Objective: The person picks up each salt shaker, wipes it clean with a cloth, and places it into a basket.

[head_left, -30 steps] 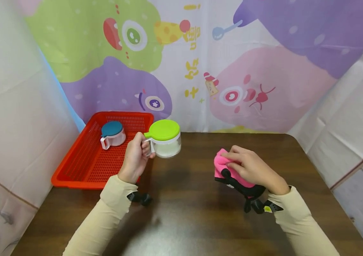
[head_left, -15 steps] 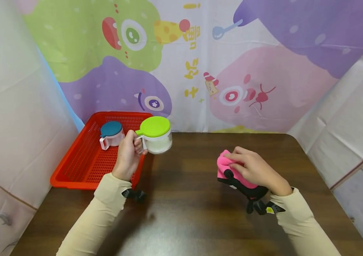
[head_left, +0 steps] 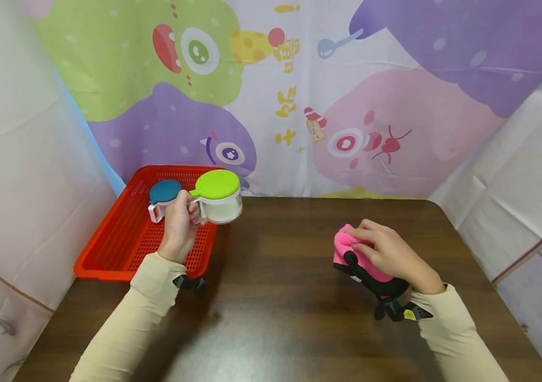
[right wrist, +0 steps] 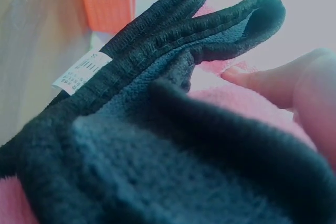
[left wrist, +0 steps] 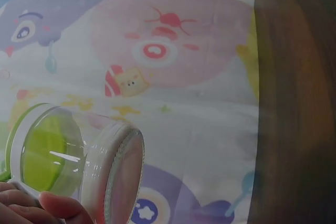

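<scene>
My left hand [head_left: 178, 223] grips the handle of a clear seasoning jar [head_left: 222, 208] with a bright green lid, held up by the right side of the red basket. White contents show through its wall; in the left wrist view the jar [left wrist: 100, 166] appears on its side, fingers at the handle. My right hand [head_left: 390, 254] pinches a folded pink cloth [head_left: 347, 244] with black edging, over the right half of the table. Close up in the right wrist view, the cloth [right wrist: 157, 145] shows dark folds and a white tag [right wrist: 82, 73].
A red plastic basket [head_left: 104, 273] stands at the table's back left. Inside it sits a second jar with a blue lid [head_left: 165, 191], partly behind my left hand. The brown wooden table [head_left: 276, 297] ends at a cartoon-print curtain [head_left: 280, 164].
My left hand has carried the green-lidded jar leftward and slightly away, toward the basket. The right hand has shifted a little to the right with the cloth.
</scene>
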### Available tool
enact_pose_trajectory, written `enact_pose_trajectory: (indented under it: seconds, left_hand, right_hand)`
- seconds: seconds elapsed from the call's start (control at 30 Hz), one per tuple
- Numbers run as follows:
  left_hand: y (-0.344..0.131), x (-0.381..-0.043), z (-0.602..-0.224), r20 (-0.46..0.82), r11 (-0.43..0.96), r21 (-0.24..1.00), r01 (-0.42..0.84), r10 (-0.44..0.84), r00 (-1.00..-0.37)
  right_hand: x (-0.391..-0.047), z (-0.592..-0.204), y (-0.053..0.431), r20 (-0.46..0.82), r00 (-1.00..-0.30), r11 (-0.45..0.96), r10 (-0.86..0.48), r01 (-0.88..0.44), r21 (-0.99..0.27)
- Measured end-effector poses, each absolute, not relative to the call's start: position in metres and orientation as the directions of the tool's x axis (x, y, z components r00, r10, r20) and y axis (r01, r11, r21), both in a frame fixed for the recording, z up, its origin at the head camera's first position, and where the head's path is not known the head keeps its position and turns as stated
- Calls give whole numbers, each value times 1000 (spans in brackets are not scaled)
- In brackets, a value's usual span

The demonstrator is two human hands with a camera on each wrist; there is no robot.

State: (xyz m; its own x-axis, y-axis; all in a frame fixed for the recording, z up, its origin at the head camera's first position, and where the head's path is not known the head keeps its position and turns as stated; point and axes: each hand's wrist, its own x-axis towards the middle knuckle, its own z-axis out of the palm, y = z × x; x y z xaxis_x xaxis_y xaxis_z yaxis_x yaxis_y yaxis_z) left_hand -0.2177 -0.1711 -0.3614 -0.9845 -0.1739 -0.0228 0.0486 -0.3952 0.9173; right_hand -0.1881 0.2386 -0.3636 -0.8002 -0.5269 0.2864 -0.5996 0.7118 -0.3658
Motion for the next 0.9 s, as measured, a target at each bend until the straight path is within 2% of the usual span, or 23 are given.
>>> enact_pose_trajectory:
  seconds: [0.7, 0.9]
  left_hand:
    - [-203, -245, -360, -48, -374, 925, 72, -303, -952]
    - [-213, -254, -364, -90, -402, 914, 51, -323, -942]
  right_hand:
    - [-188, -378, 267, 322, -808, 745, -494, -584, -321]
    - [-184, -382, 276, 293, -837, 775, -463, -542, -324]
